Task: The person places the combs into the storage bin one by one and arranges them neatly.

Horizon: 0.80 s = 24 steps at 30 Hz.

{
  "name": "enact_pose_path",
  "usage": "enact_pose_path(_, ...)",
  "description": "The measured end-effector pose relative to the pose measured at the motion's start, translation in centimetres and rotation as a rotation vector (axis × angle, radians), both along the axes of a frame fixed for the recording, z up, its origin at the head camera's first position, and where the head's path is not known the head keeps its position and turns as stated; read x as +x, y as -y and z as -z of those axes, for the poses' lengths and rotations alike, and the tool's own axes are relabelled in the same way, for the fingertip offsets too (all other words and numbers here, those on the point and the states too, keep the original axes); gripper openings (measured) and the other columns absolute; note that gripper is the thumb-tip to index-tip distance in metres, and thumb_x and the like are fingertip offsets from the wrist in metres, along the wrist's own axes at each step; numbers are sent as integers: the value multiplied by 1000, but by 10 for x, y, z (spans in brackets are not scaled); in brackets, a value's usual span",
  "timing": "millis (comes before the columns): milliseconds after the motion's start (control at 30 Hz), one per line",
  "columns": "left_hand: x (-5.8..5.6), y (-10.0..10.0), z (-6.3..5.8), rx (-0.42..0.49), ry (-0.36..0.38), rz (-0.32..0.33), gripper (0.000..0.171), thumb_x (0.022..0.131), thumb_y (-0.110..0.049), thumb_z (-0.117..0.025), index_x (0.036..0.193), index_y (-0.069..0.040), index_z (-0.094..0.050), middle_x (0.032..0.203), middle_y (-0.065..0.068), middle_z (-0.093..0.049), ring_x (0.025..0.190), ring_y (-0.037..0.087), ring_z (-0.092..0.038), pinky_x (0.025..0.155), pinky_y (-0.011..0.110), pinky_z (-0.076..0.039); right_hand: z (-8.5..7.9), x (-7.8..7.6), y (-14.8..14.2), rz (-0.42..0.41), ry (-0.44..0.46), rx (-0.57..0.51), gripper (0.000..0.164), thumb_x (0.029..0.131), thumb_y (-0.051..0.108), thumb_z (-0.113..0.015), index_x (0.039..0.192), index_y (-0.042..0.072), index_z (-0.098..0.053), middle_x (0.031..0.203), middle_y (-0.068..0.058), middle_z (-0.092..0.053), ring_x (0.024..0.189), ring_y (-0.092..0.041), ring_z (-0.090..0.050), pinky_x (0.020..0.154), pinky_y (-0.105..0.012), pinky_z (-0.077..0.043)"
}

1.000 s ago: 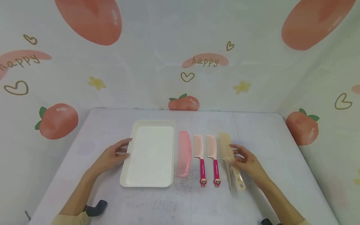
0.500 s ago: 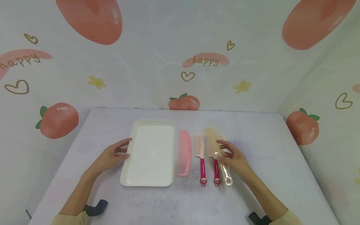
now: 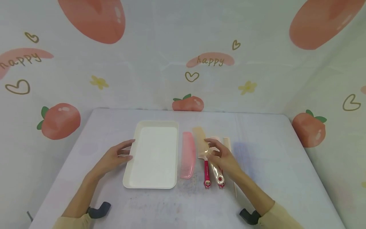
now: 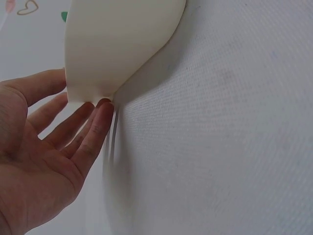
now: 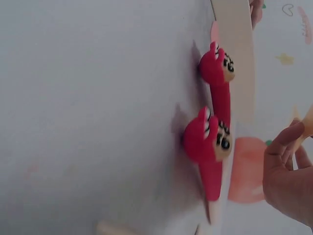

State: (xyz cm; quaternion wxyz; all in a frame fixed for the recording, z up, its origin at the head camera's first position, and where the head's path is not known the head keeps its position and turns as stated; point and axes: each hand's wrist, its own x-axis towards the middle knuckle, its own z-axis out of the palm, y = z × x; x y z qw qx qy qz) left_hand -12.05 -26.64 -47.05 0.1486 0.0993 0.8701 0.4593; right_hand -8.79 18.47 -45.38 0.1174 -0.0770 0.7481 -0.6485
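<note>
My right hand (image 3: 226,160) pinches a translucent beige comb (image 3: 201,136) between thumb and fingers, held up over two pale combs with hot-pink handles. One of them (image 3: 206,171) shows its handle; the other (image 3: 215,139) is mostly hidden. In the right wrist view, cartoon-head handle ends (image 5: 199,139) lie below the right hand (image 5: 288,181). To the left of these is a pink handleless comb (image 3: 187,156). My left hand (image 3: 110,160) rests its fingertips on the left side of a white tray (image 3: 155,156); its fingers (image 4: 95,132) look relaxed against the wall in the left wrist view.
A thin rat-tail comb (image 3: 227,142) lies to the right of the row, partly behind the right hand. The white table (image 3: 160,210) stands against a patterned backdrop (image 3: 137,76). Dark wrist mounts (image 3: 99,210) sit on both arms.
The right hand has carried the beige comb leftward, from beside the rat-tail comb to over the pink-handled combs. The left hand and tray keep their places.
</note>
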Motion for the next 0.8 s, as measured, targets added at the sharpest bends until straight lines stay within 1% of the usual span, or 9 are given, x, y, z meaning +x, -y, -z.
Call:
enact_pose_path(100, 0, 0, 0, 3, 4, -6, 66, 92, -16, -72, 150, -13, -43, 151, 20, -43, 122, 43, -55, 94, 54, -50, -1, -3, 10, -22, 2, -52, 53, 94, 8, -65, 143, 19, -51, 130, -13, -44, 72, -11, -54, 59, -21, -46)
enact_pose_path(233, -2, -2, 1, 5, 16, -15, 67, 91, -18, -74, 150, -15, -43, 151, 18, -43, 124, 42, -54, 95, 54, -49, -2, -5, 21, -26, 13, -113, 53, 92, 2, -62, 142, 15, -50, 130, -15, -42, 69, -9, -51, 56, -19, -43)
enact_pose_path(300, -2, -3, 0, 8, 22, -17, 68, 90, -19, -75, 150, -15, -44, 151, 18, -43, 125, 42, -54, 96, 55, -48, -1, -6, 26, -25, 15, -121, 52, 92, 0, -61, 141, 14, -51, 128, -15, -43, 65, -7, -48, 55, -19, -40)
enact_pose_path(467, -2, -3, 0, 0, 23, -16, 68, 90, -18, -74, 150, -13, -43, 151, 19, -43, 125, 44, -53, 95, 56, -48, -1, -8, 36, -42, -15, -117, 50, 92, -2, -59, 139, 11, -51, 126, -17, -45, 56, -7, -41, 48, -19, -34)
enact_pose_path(600, -2, -2, 0, -2, 17, -12, 66, 91, -16, -74, 150, -12, -44, 150, 20, -44, 124, 44, -54, 95, 55, -49, -2, -9, 45, -31, -33, -96, 47, 93, -1, -60, 137, 13, -55, 125, -15, -48, 60, -8, -46, 49, -20, -36)
enact_pose_path(667, -1, -1, -1, 1, 17, -12, 65, 91, -15, -73, 149, -12, -44, 150, 20, -44, 124, 45, -54, 94, 55, -49, -3, -10, 50, -9, -22, -78, 46, 93, 1, -61, 136, 17, -56, 124, -12, -51, 64, -9, -50, 52, -20, -38)
enact_pose_path(800, -1, 0, -2, -6, 16, -13, 65, 91, -16, -73, 149, -11, -45, 149, 21, -44, 123, 45, -54, 94, 54, -50, -7, -11, 61, 34, 21, -47, 48, 91, 4, -62, 135, 23, -59, 125, -6, -51, 75, -13, -58, 59, -21, -45)
